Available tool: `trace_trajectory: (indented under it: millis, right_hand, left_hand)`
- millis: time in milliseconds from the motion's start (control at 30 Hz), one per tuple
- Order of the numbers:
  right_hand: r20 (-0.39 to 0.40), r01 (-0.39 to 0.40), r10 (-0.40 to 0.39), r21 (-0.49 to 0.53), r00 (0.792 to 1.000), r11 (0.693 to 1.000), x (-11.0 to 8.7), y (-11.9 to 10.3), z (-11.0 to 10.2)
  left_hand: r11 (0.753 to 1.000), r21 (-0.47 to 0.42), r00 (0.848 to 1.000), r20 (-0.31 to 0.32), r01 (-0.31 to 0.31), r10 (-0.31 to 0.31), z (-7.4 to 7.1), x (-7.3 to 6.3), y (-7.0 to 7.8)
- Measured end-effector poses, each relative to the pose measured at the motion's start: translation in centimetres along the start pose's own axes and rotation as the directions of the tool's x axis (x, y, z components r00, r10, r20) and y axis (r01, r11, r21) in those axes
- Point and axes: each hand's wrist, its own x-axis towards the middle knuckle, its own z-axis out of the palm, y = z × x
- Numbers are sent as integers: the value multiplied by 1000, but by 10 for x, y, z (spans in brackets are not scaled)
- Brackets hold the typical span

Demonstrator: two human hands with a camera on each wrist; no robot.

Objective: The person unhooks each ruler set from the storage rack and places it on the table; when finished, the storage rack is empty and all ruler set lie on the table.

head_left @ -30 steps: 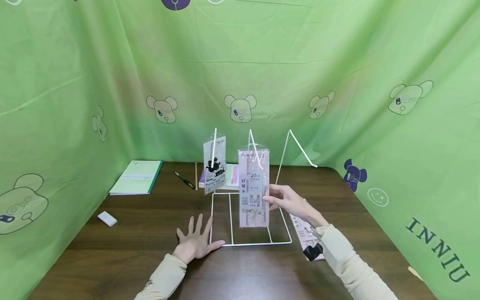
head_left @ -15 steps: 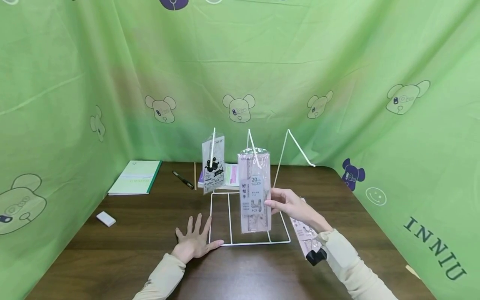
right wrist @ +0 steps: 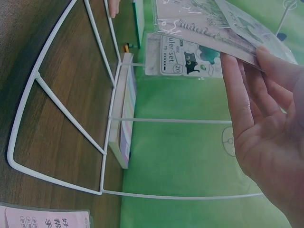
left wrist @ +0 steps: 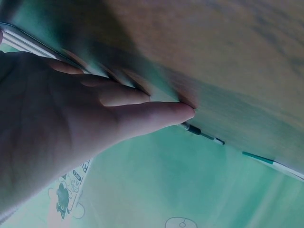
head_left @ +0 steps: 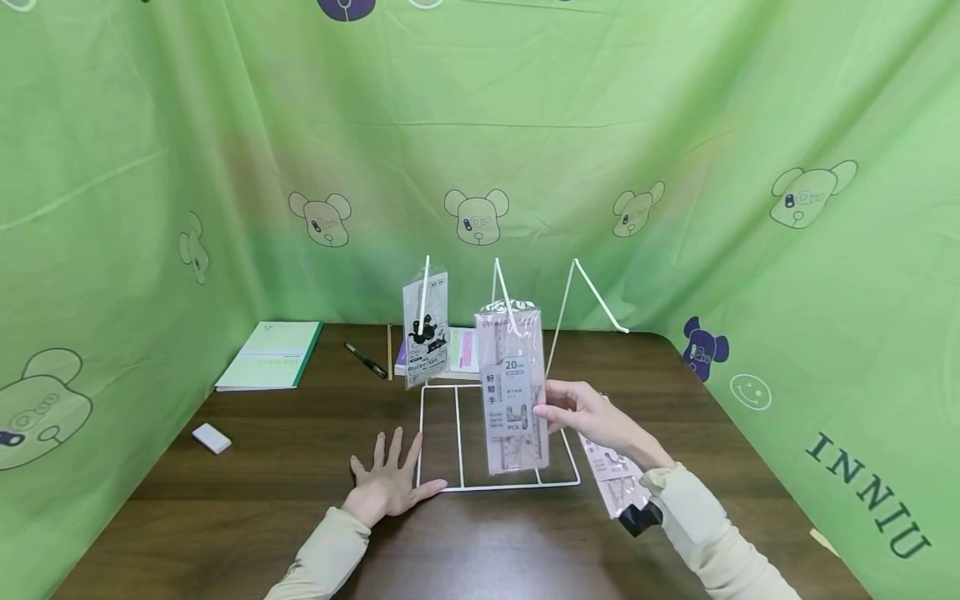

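My right hand [head_left: 588, 412] pinches the right edge of a pink ruler set in a clear sleeve [head_left: 516, 400], thumb in front and fingers behind. The package is upright, tilted slightly, and its top overlaps the tip of the middle prong of a white wire rack [head_left: 459, 437]. In the right wrist view, the ruler set [right wrist: 204, 26] is between thumb and fingertips. My left hand [head_left: 386, 483] lies with fingers spread on the table, its thumb over the rack's front left corner. A white ruler set [head_left: 426, 329] hangs on the left prong.
Another pink ruler set [head_left: 611, 475] lies right of the rack, partly under my right forearm. Behind the rack is a colourful notepad [head_left: 465, 350]. Leftward are a thin wooden stick [head_left: 390, 352], a black pen [head_left: 365, 360], a green notebook [head_left: 270, 354] and a white eraser [head_left: 212, 437].
My right hand has brought the pink ruler set down and a little toward me, its lower end swinging slightly right. The left hand has stayed in place on the rack.
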Motion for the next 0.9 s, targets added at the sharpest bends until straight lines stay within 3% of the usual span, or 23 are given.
trace_trajectory:
  millis: [167, 467, 633, 900]
  right_hand:
    - [1, 1, -1, -27, 1000, 1000, -3, -3, -1]
    - [2, -20, 20, -39, 1000, 999, -11, -9, 1]
    - [15, -26, 27, -38, 1000, 999, -15, -11, 1]
    - [52, 17, -15, -21, 999, 1000, -21, -12, 1]
  left_hand:
    - [1000, 0, 1000, -3, -3, 3, -3, -2, 2]
    - [1000, -6, 1000, 31, -7, 7, -29, -18, 17]
    - [1000, 4, 999, 39, 1, -1, -20, -12, 12]
    - [1000, -2, 1000, -1, -8, 8, -2, -3, 1]
